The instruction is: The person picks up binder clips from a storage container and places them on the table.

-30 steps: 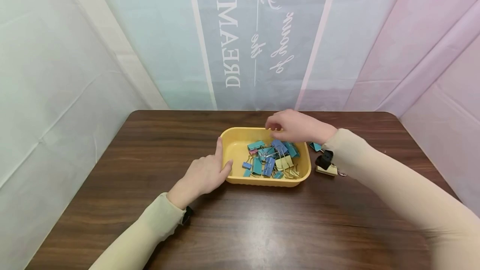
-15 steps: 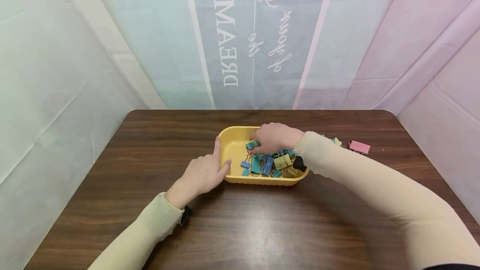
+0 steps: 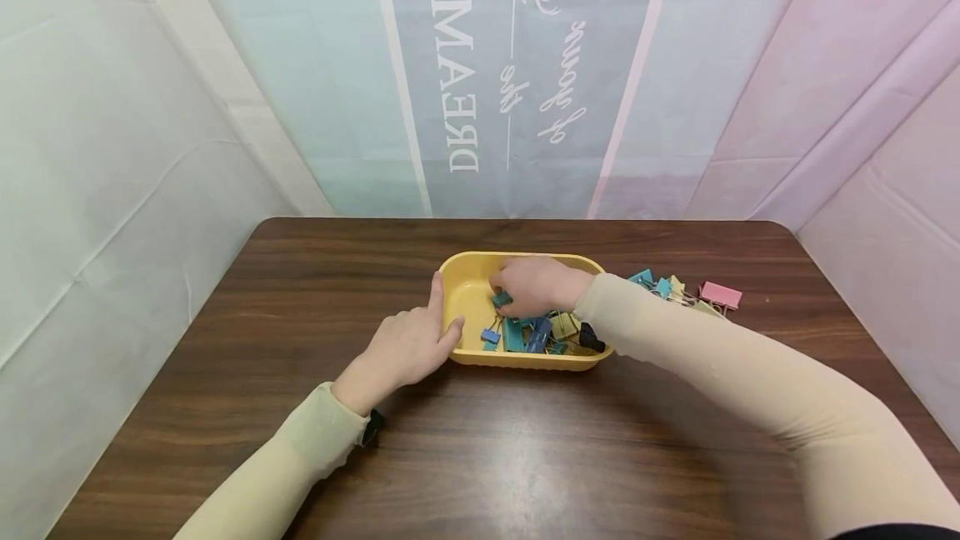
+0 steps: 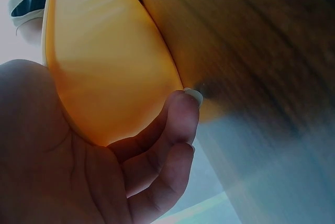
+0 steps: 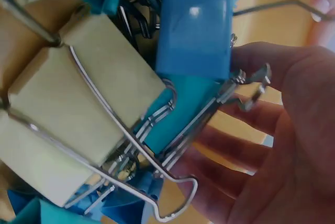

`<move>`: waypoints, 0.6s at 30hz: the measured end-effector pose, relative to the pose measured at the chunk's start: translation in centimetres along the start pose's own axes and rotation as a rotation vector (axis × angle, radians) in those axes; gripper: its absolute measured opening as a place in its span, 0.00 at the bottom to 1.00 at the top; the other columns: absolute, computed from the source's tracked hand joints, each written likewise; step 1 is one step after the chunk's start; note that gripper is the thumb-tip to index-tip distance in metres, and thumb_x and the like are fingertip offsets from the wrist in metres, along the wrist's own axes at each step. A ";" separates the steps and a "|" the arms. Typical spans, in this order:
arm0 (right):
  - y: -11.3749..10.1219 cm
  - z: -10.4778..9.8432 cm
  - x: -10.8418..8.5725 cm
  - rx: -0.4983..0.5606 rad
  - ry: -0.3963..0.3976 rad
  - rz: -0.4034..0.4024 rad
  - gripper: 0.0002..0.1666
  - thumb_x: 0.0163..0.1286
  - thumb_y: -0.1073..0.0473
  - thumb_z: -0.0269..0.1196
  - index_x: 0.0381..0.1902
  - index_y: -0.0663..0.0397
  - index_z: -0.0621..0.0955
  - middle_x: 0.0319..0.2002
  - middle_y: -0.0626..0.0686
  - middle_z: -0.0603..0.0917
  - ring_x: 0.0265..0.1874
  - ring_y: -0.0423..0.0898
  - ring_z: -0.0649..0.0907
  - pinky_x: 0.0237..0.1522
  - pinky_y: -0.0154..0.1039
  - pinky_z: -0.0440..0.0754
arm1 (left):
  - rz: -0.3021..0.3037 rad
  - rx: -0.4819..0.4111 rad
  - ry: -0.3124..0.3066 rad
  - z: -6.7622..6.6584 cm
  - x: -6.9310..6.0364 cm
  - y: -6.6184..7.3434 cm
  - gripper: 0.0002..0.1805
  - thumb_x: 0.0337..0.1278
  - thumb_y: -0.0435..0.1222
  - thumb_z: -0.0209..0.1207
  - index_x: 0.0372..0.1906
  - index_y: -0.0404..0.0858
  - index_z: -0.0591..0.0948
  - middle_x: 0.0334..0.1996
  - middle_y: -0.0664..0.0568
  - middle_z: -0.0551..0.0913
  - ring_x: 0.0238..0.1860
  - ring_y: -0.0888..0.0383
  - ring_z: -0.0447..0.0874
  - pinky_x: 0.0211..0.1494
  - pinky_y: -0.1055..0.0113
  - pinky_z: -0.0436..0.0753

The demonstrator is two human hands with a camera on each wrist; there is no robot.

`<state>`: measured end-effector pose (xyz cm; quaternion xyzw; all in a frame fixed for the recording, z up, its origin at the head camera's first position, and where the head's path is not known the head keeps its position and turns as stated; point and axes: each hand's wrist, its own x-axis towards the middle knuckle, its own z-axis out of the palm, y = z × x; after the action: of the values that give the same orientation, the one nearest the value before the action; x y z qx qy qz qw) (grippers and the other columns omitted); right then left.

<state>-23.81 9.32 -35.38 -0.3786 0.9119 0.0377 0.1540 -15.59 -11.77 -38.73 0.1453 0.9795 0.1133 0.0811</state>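
A yellow plastic tray [image 3: 468, 302] holds a heap of teal, blue and yellow binder clips. My left hand [image 3: 401, 348] grips its left end; in the left wrist view curled fingers [image 4: 180, 114] lie against the outer wall. Inside the tray, my right hand [image 3: 536, 286] has its fingers curled round clips, a teal binder clip [image 3: 501, 299] by its fingertips. Close up in the right wrist view are a blue binder clip [image 5: 194, 25] and a large yellow binder clip [image 5: 89, 98], with fingers [image 5: 230, 145] passing behind the clips. The hand hides part of the heap.
Right of the tray, loose clips lie on the dark wooden table [image 3: 337, 273], among them a pink binder clip [image 3: 720, 295] and a teal one [image 3: 641, 277]. The right forearm [image 3: 720, 373] partly covers them. A printed curtain [image 3: 517, 82] hangs behind the table.
The right hand has come down and left from above the tray's back rim into the clips, its fingers curling in. Loose clips at the right are uncovered. The left hand stays put.
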 end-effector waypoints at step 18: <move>0.8 -1.6 -1.1 0.180 0.118 -0.087 0.23 0.63 0.45 0.71 0.53 0.47 0.85 0.44 0.47 0.80 0.41 0.43 0.79 0.45 0.44 0.79 | -0.010 -0.009 -0.007 -0.1 0.0 0.1 0.46 0.74 0.57 0.37 0.78 0.30 0.37 0.15 0.52 0.74 0.16 0.55 0.73 0.21 0.60 0.71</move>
<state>-24.06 10.35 -33.53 -0.4039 0.9018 -0.0734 0.1348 -15.60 -11.70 -38.66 0.1402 0.9794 0.1170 0.0857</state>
